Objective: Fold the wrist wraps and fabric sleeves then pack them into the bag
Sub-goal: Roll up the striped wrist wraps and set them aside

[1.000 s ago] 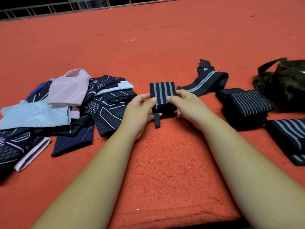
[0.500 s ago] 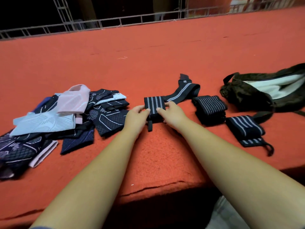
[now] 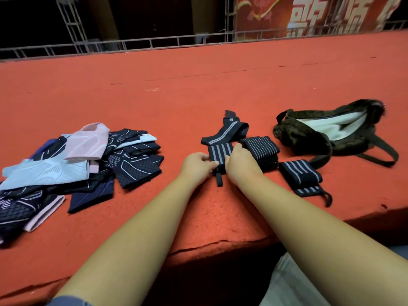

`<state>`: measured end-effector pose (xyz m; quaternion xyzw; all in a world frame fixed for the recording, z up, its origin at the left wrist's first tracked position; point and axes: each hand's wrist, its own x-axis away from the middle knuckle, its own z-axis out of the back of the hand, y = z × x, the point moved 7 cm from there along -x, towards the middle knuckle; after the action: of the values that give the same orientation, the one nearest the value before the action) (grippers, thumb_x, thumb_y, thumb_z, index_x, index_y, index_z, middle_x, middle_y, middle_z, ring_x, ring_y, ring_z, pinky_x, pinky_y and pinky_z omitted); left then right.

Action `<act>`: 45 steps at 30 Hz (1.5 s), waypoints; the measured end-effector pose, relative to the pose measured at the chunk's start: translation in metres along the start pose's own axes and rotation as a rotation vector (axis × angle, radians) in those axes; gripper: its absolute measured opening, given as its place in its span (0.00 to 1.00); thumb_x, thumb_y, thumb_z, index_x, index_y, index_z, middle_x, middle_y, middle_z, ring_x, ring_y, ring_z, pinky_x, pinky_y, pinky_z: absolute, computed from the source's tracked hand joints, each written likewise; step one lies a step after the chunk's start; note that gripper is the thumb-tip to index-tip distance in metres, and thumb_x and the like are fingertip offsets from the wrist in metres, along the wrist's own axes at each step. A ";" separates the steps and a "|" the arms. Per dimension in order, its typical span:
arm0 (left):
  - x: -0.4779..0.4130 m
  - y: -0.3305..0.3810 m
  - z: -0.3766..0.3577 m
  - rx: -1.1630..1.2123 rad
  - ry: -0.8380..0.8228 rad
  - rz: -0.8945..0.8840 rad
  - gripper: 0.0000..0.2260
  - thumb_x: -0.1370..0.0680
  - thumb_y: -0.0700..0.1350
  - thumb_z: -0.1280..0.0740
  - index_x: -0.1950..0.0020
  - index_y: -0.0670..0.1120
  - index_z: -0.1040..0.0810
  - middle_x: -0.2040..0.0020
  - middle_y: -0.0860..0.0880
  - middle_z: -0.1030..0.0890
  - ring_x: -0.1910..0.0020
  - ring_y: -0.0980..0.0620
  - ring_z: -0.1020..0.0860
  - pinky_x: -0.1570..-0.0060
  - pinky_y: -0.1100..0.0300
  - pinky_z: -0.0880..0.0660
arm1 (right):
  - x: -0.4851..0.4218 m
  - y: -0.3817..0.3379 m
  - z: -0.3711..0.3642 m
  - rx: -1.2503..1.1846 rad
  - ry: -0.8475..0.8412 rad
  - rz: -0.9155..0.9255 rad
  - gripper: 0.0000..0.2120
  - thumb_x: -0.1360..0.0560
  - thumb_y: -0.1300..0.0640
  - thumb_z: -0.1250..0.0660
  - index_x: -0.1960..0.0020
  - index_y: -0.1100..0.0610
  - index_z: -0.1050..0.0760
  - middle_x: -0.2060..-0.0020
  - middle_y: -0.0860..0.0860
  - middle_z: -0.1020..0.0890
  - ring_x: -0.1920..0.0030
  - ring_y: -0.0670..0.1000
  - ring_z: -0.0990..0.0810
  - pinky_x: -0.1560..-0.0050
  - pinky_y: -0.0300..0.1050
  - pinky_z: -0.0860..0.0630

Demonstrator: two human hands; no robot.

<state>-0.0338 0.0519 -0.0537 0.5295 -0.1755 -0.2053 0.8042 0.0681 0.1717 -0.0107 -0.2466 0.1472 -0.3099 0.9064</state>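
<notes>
A black wrist wrap with grey stripes [image 3: 219, 153], folded small, lies on the red carpet in the middle. My left hand [image 3: 197, 165] pinches its left edge and my right hand [image 3: 240, 164] grips its right side; its loop hangs toward me. Behind it an unfolded striped wrap [image 3: 229, 131] lies loose. To the right sit a stack of folded wraps [image 3: 262, 149] and one more folded wrap [image 3: 301, 176]. The dark bag [image 3: 309, 133] lies open at the far right, its pale lining showing. A pile of fabric sleeves [image 3: 72, 160], black, pink and light blue, lies at the left.
The red carpeted platform [image 3: 198, 85] ends in a front edge just below my forearms. A metal railing [image 3: 154, 40] runs along its far side, with a red banner behind at the upper right.
The camera has tilted up and back, so the bag and railing show more fully. My hands have stayed on the folded wrap, which now lies lower on the carpet beside the stack.
</notes>
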 end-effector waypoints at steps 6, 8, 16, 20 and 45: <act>-0.022 0.006 0.010 -0.044 0.021 0.119 0.06 0.21 0.39 0.30 0.58 0.43 0.21 0.57 0.35 0.16 0.62 0.43 0.18 0.58 0.46 0.16 | -0.008 -0.008 -0.004 0.194 -0.066 -0.014 0.15 0.16 0.60 0.39 0.31 0.61 0.32 0.32 0.61 0.23 0.32 0.64 0.21 0.38 0.57 0.22; -0.038 0.008 0.023 -0.118 0.091 0.092 0.08 0.21 0.37 0.35 0.57 0.46 0.21 0.57 0.40 0.16 0.62 0.42 0.18 0.55 0.43 0.15 | -0.014 -0.014 -0.001 0.240 -0.078 -0.014 0.17 0.17 0.60 0.37 0.30 0.61 0.32 0.31 0.60 0.24 0.33 0.63 0.20 0.40 0.57 0.22; -0.098 0.020 0.024 -0.875 -0.118 -0.383 0.24 0.20 0.35 0.38 0.34 0.59 0.16 0.20 0.50 0.29 0.30 0.42 0.28 0.27 0.53 0.35 | -0.050 -0.039 0.021 0.353 -0.063 0.060 0.08 0.18 0.64 0.36 0.40 0.58 0.24 0.40 0.57 0.19 0.43 0.60 0.16 0.55 0.50 0.26; -0.112 0.011 0.009 -1.065 -0.251 -0.484 0.24 0.15 0.39 0.40 0.24 0.62 0.24 0.16 0.59 0.39 0.37 0.40 0.28 0.30 0.48 0.30 | -0.066 -0.037 0.024 0.412 -0.072 0.048 0.07 0.20 0.65 0.34 0.51 0.54 0.28 0.45 0.55 0.18 0.51 0.58 0.19 0.56 0.48 0.26; -0.046 0.127 0.131 -0.308 0.461 -0.585 0.16 0.27 0.34 0.36 0.52 0.54 0.19 0.51 0.56 0.19 0.46 0.48 0.25 0.44 0.52 0.28 | -0.103 -0.050 0.026 -0.428 -0.050 -0.029 0.36 0.19 0.60 0.36 0.15 0.42 0.43 0.40 0.59 0.18 0.57 0.59 0.11 0.55 0.54 0.13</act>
<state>-0.1200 0.0188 0.1099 0.4628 0.2004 -0.3253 0.7999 -0.0247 0.2121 0.0499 -0.4432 0.1835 -0.2785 0.8321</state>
